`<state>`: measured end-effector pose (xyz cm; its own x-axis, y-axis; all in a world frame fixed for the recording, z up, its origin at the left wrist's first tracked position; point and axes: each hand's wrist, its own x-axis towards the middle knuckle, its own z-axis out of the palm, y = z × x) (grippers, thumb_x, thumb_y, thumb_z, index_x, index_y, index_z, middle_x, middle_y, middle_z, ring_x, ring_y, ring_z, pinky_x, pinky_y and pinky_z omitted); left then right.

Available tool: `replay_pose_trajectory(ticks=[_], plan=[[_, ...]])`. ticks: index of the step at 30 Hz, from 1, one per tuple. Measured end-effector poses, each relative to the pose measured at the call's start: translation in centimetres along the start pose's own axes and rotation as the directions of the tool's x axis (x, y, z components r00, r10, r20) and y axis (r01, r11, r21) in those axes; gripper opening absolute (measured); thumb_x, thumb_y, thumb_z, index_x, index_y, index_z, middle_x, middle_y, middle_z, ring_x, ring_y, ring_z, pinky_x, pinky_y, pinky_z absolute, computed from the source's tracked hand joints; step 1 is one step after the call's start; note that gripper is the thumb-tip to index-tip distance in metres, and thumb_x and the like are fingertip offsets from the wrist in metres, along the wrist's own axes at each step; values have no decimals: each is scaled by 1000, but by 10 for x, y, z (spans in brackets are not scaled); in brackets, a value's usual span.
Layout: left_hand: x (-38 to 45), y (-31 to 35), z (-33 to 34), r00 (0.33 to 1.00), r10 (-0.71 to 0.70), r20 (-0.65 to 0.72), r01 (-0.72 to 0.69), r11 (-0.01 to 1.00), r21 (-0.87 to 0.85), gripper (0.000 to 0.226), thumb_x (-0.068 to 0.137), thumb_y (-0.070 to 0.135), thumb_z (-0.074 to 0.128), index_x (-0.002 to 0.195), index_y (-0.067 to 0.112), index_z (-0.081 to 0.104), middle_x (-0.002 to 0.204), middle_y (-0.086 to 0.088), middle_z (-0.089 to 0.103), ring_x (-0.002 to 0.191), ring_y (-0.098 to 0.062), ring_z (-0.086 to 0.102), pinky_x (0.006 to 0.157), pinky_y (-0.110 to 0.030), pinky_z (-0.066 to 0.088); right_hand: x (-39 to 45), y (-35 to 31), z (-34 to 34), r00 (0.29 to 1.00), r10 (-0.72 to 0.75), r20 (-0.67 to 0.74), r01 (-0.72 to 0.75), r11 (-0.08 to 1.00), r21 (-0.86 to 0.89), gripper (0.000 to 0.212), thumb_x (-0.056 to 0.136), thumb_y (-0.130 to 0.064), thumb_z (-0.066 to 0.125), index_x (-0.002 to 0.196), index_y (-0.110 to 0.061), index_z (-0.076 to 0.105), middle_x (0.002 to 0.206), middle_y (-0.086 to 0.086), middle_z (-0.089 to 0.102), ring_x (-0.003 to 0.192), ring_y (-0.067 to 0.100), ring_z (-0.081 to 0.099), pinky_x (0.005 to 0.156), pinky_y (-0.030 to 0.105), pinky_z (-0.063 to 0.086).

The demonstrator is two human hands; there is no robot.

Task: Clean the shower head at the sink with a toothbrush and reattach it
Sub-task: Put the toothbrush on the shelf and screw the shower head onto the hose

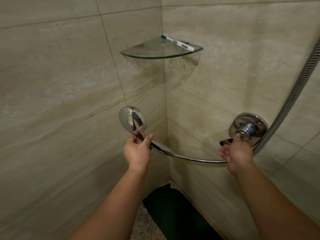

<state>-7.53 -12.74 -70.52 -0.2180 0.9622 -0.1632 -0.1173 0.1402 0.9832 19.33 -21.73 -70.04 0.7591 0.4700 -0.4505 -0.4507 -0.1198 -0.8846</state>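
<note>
My left hand [138, 149] grips the handle of the chrome shower head [131, 119], whose round back faces me near the wall corner. A ribbed metal hose [199, 160] runs from the handle to the right and curves up the right wall. My right hand [237, 153] is at the chrome mixer valve [247, 129] on the right wall, thumb and fingers on its lever handle [226, 141]. A white toothbrush [178, 42] with blue bristles lies on the glass corner shelf [161, 55] above.
Beige tiled walls meet in a corner straight ahead. A dark leg or garment [174, 212] shows at the bottom above a speckled floor. The hose [294, 87] climbs along the right edge of the view.
</note>
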Motion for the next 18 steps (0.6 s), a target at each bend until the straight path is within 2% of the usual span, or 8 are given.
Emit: replay_pose_trajectory(ticks=[3,5,7,8,10,13,18], plan=[[0,0,-1,1000,6,-3,-6,1000,1,45,54,45,87,87,18,70,75,5,74,87,-28,77,88,-55,62,1,-2,2,1000,15,5,-15,999,39,43,102,-42,40,119,-3,48,86,15,60,61,22,61,53,30,54],[2,-2,-3,1000,9,8,-9,1000,9,49,52,49,87,86,19,70,74,5,73,84,-27,76,86,-57,62,0,-6,6,999,42,31,-45,993,107,31,103,-33,43,113,-3,49,98,18,61,71,24,63,70,33,57],[5,-4,-6,1000,17,10,-18,1000,23,50,52,51,88,86,20,69,74,5,73,82,-26,75,85,-57,62,3,-10,12,995,75,59,-84,983,166,25,104,-21,45,117,-1,51,118,20,57,92,27,63,82,34,55],[8,-5,-8,1000,18,4,-18,999,33,52,51,54,88,87,21,70,75,4,73,84,-25,76,85,-57,62,4,-10,15,993,93,72,-105,978,179,28,103,-17,45,123,1,51,126,20,55,102,28,62,82,33,54],[11,-5,-11,1000,11,2,-11,999,42,55,48,57,87,87,22,70,75,5,75,86,-26,77,86,-56,62,4,-7,20,992,103,76,-116,974,193,35,103,-20,46,128,2,50,130,22,53,102,28,60,81,31,54],[10,-2,-13,1000,-2,10,2,999,37,54,48,55,86,87,21,71,76,3,75,84,-26,77,83,-55,63,2,-4,21,993,90,73,-104,973,208,34,102,-31,48,118,-2,53,121,21,56,93,27,62,81,33,54],[7,-3,-13,1000,9,23,-10,999,44,54,46,57,85,85,22,72,75,3,75,86,-27,77,86,-55,63,2,-5,16,991,103,81,-115,979,166,41,103,-38,42,133,-11,51,118,16,55,105,31,61,75,33,54]])
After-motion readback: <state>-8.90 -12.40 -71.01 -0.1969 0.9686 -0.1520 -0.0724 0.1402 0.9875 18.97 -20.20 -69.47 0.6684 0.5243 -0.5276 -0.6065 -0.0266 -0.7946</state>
